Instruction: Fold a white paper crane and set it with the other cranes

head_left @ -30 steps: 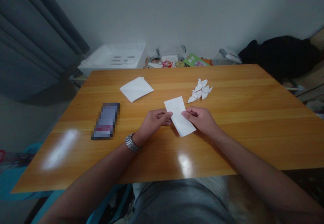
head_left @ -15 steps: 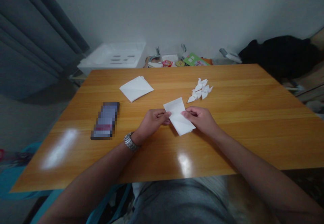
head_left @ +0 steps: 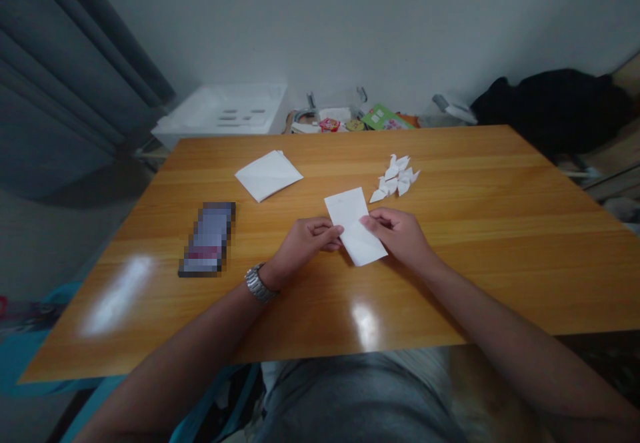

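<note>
A white folded sheet of paper [head_left: 356, 229], rectangular in outline, is held between my two hands above the wooden table. My left hand [head_left: 316, 237] pinches its left edge, thumb on top and fingers underneath. On the opposite edge my right hand [head_left: 394, 229] grips it the same way. Just beyond my right hand lies a cluster of several small white origami birds [head_left: 397, 177]. Farther back on the left rests a stack of white paper [head_left: 269, 176]. The undersides of the held sheet and some fingertips are hidden.
A phone with a blurred-out screen [head_left: 207, 239] lies on the left of the wooden table [head_left: 475, 229]. Past the far edge are a white tray-like box [head_left: 225, 113], a green booklet [head_left: 385, 117] and a black cloth-like heap [head_left: 555, 109]. Blue chair parts show at lower left.
The folded sheet has turned slightly and now sits more upright in view, its loose lower layers lined up. My left thumb has slid a little to the right along its edge.
</note>
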`<state>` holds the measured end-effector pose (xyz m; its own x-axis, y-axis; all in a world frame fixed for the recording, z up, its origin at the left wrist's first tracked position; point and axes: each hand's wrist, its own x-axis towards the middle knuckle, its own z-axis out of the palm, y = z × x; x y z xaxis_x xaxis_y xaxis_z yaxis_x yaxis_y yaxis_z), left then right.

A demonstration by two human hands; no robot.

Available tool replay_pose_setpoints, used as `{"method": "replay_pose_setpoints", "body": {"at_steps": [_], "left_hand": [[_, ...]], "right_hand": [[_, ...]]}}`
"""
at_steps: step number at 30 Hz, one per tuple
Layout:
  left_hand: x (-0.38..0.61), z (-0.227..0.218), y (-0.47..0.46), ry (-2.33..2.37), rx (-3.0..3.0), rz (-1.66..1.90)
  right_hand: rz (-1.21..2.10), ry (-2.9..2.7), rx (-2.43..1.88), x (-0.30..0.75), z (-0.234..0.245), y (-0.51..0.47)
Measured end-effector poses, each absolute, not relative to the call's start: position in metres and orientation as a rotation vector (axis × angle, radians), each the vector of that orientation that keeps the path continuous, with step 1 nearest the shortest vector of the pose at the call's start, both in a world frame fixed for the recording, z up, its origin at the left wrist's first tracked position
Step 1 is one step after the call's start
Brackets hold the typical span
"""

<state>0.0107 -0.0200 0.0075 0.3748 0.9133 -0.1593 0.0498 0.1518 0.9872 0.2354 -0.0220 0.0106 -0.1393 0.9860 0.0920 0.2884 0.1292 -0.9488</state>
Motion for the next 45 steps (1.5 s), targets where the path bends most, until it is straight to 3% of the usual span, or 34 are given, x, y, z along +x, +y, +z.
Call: {"method": "replay_pose_setpoints", "body": {"at_steps": [45], "left_hand": [[0.016, 0.0, -0.024, 0.98, 1.323, 0.685]], "right_hand": [[0.985, -1.497, -1.289, 0.234, 0.011, -0.019]]}}
